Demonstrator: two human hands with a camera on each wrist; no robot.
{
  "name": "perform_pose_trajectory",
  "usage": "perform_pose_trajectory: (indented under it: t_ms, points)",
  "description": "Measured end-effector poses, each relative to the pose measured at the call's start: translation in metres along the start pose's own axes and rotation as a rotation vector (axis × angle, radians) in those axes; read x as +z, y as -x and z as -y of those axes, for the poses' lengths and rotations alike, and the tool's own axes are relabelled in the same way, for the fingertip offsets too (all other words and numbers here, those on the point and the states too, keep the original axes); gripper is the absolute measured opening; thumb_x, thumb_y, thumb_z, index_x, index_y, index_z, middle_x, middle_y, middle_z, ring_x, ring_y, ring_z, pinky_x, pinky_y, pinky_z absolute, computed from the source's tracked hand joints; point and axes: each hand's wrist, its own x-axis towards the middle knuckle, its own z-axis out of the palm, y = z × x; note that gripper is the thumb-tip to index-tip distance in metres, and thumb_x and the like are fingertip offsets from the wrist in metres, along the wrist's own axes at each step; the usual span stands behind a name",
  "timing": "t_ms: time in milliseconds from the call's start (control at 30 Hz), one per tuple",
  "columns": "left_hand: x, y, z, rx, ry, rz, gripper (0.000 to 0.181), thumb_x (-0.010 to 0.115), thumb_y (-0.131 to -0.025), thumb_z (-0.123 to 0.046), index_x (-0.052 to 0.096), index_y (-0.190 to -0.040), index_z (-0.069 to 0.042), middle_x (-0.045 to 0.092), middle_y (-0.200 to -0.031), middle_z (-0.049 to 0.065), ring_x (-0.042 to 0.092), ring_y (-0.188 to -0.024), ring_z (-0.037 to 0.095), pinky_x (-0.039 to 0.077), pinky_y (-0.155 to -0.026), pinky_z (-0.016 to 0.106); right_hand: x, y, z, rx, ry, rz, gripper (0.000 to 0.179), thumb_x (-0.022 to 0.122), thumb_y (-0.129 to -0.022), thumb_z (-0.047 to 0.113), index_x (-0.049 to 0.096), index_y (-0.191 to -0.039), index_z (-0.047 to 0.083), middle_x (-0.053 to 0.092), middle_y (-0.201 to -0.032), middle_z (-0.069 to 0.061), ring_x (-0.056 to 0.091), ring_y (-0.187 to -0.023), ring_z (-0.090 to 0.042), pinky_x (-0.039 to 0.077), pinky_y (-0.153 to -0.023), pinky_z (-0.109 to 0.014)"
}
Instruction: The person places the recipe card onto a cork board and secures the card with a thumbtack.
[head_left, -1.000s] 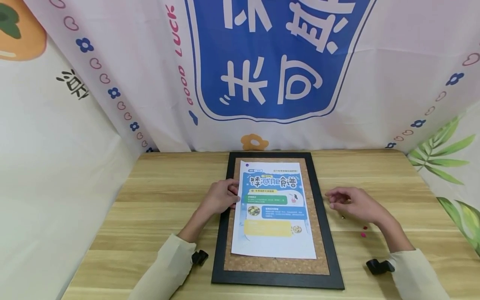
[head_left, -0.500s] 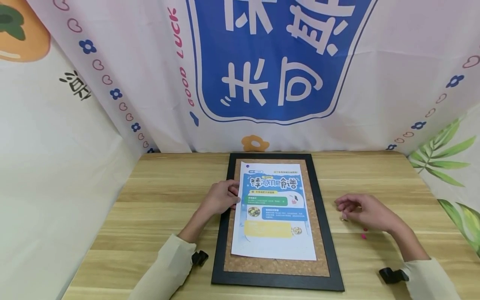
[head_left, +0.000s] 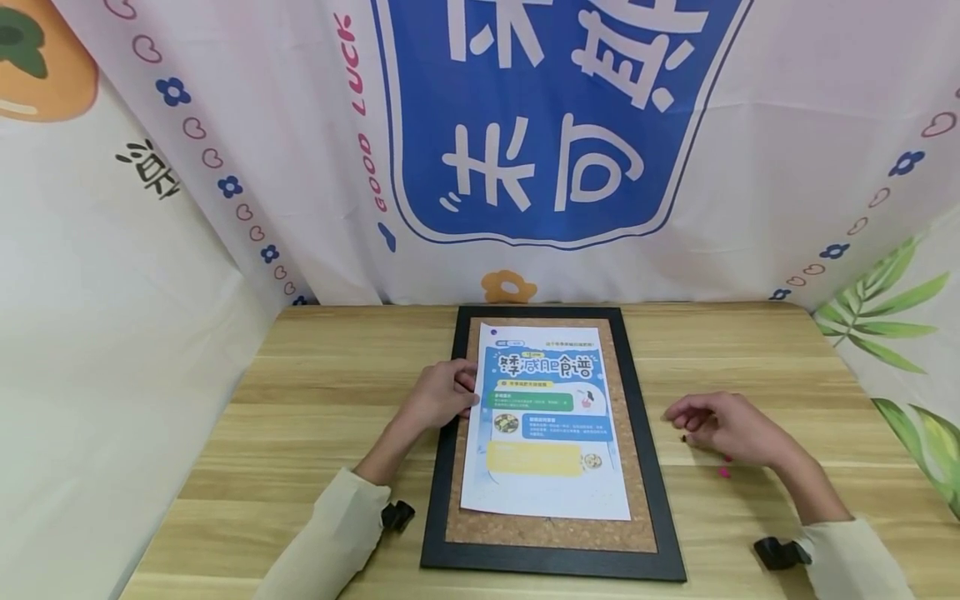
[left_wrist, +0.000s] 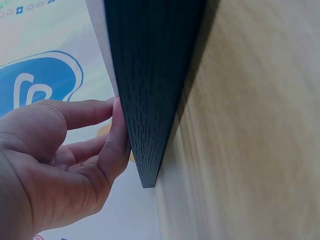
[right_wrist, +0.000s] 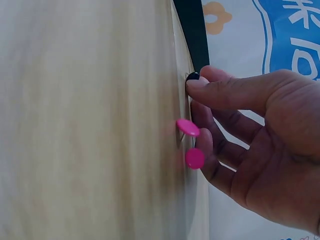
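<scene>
A printed sheet of paper (head_left: 547, 496) lies on a cork board (head_left: 551, 533) with a black frame (head_left: 555, 562). A small purple tack (head_left: 493, 332) sits in the sheet's upper left corner. My left hand (head_left: 442, 393) is at the sheet's left edge, pinching it between thumb and fingers beside the frame; the wrist view shows the fingertips against the frame's inner side. Right of the board, my right hand (head_left: 727, 425) pinches a dark thumbtack (right_wrist: 192, 76) between thumb and index finger, low over the table. Its other fingers are curled.
Two pink thumbtacks (right_wrist: 187, 127) rest on the wooden table (head_left: 315, 400) just below the right hand. A printed cloth (head_left: 540, 275) hangs behind the table's back edge. Black wrist cameras (head_left: 780, 552) are worn on both sleeves.
My right hand has moved right, away from the board, down to the dark thumbtack, and now grips it. The left hand and the sheet stay in place.
</scene>
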Motion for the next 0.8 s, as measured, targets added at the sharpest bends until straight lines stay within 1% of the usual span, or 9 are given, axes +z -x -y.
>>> perform_pose_trajectory:
  t_ms: [133,233,433,600,800]
  points:
    - [0.000,0.000,0.000,-0.007,-0.001,-0.002,0.050,0.074,-0.095,0.006,0.063,-0.143,0.003,0.069,-0.104,0.014,0.068,-0.077,0.018,0.064,-0.062,0.026,0.001,0.001,0.003,0.000,-0.004,0.020,0.028,0.078,-0.088,-0.002,0.078,-0.114,0.008,0.074,-0.098,0.002,0.063,-0.086,-0.002,0.059,-0.074,-0.022]
    - [0.000,0.000,-0.001,-0.009,0.000,0.001,0.049,0.074,-0.095,0.006,0.063,-0.143,0.003,0.069,-0.104,0.014,0.068,-0.077,0.018,0.064,-0.063,0.026,0.002,0.001,0.004,-0.005,-0.025,0.038,0.023,0.081,-0.088,0.002,0.079,-0.110,0.010,0.075,-0.098,0.000,0.063,-0.084,-0.002,0.059,-0.072,-0.022]
    - [0.000,0.001,-0.002,-0.008,0.003,0.002,0.049,0.074,-0.095,0.006,0.063,-0.143,0.003,0.069,-0.103,0.014,0.069,-0.076,0.018,0.065,-0.064,0.027,0.007,0.000,0.007,-0.020,-0.033,0.056,0.018,0.081,-0.090,0.004,0.079,-0.106,0.012,0.076,-0.095,0.002,0.064,-0.081,-0.002,0.058,-0.069,-0.023]
    - [0.000,0.002,-0.002,-0.007,0.003,-0.002,0.049,0.074,-0.095,0.006,0.063,-0.143,0.003,0.068,-0.102,0.014,0.068,-0.075,0.018,0.064,-0.063,0.026,0.010,-0.003,0.010,-0.020,0.006,0.042,0.013,0.081,-0.092,0.007,0.079,-0.104,0.012,0.075,-0.092,0.006,0.063,-0.080,0.000,0.057,-0.068,-0.022]
    - [0.000,0.001,-0.001,-0.006,0.007,-0.005,0.050,0.074,-0.095,0.006,0.063,-0.143,0.003,0.068,-0.101,0.013,0.068,-0.073,0.017,0.064,-0.063,0.026,0.013,-0.004,0.016,0.006,0.055,0.022,0.013,0.079,-0.094,0.005,0.079,-0.105,0.013,0.073,-0.092,0.008,0.061,-0.080,0.000,0.056,-0.068,-0.022]
